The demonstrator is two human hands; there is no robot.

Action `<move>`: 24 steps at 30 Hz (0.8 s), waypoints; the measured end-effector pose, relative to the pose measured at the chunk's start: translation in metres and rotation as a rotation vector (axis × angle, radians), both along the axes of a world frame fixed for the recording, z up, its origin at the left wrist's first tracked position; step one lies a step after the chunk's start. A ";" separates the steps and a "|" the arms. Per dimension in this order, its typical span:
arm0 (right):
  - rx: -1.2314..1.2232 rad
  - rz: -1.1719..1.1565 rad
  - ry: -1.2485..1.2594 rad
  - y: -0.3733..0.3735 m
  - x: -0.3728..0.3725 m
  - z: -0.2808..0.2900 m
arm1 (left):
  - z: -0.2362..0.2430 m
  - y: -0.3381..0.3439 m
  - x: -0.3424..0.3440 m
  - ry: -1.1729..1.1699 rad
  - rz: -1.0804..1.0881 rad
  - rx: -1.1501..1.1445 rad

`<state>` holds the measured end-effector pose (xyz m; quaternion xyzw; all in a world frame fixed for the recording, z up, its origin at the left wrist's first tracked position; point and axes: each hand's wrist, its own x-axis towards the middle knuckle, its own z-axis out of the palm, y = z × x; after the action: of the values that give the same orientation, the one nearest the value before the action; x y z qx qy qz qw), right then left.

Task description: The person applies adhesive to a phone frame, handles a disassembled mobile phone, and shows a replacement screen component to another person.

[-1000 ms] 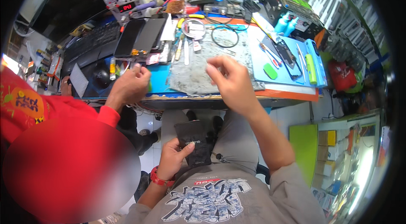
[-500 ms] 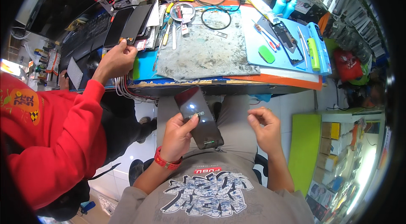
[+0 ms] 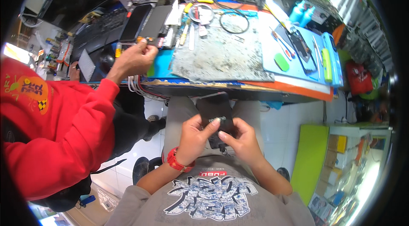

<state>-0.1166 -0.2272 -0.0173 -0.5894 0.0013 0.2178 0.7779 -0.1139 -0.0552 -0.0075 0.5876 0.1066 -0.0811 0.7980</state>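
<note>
A black smartphone (image 3: 214,105) with a lettered screen is held upright over my lap, below the bench edge. My left hand (image 3: 197,135) grips its left side, thumb lying on the screen. On the opposite side, my right hand (image 3: 242,140) is closed around the lower right edge, its thumb on the front near the bottom. The fingers behind the phone are hidden. Under the phone's lower end hangs a small dark strap or charm, too small to make out clearly.
At left, a co-worker's hand (image 3: 135,58) in a red sleeve touches dark phone panels (image 3: 136,23). A stained grey mat (image 3: 219,62) covers the bench middle. Right of it lie a blue mat (image 3: 272,47), an opened phone frame (image 3: 301,51) and a green tool (image 3: 326,65). A lit glass case (image 3: 366,170) stands lower right.
My right hand has come in from the right and taken hold of the phone. The phone has moved right and stands straighter. The view has shifted slightly.
</note>
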 end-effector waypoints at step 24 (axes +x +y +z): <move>-0.275 -0.299 -0.227 -0.047 0.036 0.040 | -0.072 0.065 -0.001 0.219 -0.064 -0.063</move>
<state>-0.0803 -0.2738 0.0228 -0.7038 0.0309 0.0300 0.7091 -0.1148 0.0094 -0.0799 0.5530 0.1717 -0.1737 0.7965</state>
